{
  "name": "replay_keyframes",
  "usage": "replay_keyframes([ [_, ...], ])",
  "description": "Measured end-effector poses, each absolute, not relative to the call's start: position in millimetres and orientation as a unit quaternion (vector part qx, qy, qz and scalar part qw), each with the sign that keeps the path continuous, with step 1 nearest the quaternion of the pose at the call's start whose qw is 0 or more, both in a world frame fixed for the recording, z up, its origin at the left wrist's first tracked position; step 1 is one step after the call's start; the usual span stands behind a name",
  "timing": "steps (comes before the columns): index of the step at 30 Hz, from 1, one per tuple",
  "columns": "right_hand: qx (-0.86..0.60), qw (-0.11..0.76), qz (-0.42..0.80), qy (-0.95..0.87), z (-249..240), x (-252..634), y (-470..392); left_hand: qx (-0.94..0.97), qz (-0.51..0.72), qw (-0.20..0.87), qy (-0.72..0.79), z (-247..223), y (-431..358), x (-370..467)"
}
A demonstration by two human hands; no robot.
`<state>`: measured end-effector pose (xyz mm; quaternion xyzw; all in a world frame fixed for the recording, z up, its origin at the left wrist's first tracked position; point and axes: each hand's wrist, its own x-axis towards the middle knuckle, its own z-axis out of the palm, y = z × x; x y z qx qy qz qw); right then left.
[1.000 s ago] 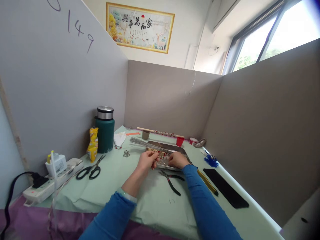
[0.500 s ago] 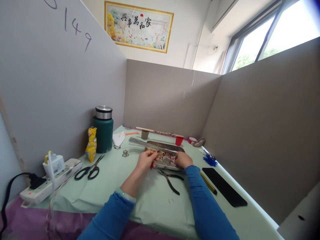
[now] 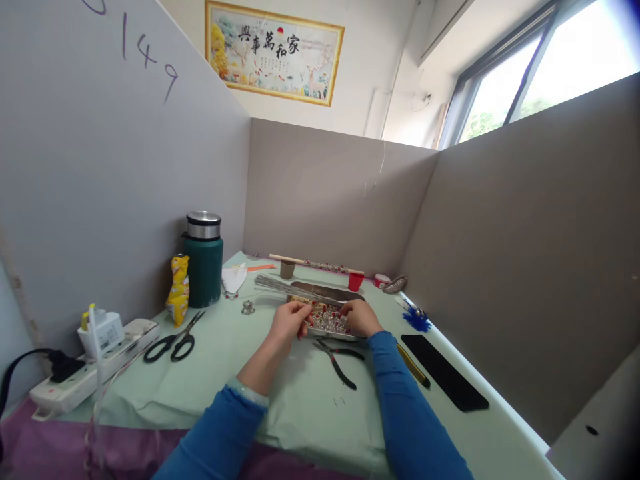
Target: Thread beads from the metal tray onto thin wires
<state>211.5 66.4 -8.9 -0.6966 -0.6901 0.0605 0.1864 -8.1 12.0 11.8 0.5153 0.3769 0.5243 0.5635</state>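
Fingers pinched together, my left hand is over the left edge of a shallow metal tray; what it pinches is too small to make out. My right hand reaches into the tray's right side with curled fingers, and its fingertips are among the red and silvery beads. Whether it grips one of them is hidden. Across the back of the tray lies a bundle of thin metal wires, sticking out to the left. Pliers with dark handles rest on the cloth just in front of the tray.
Scissors, a green flask, a yellow packet and a power strip are on the left. A brown cup and red cup stand behind the tray. Rightward lie a yellow-handled tool and a black strip.
My right hand has shifted slightly left over the beads, its fingers more extended into the tray. My left hand keeps its pinch. The whole view has moved a little.
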Motion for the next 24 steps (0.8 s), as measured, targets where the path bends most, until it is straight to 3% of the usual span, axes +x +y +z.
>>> replay_keyframes([
  [8, -0.695, 0.165, 0.09, -0.694, -11, 211, 62, 0.501, 0.517, 0.586, 0.373, 10, 13, -9],
  [13, -0.722, 0.18, 0.041, -0.667, -7, 216, 61, 0.482, 0.508, 0.615, 0.362, 11, 13, -10],
  [24, -0.723, 0.113, 0.011, -0.682, -4, 203, 58, 0.443, 0.491, 0.693, 0.287, 12, 11, -11],
])
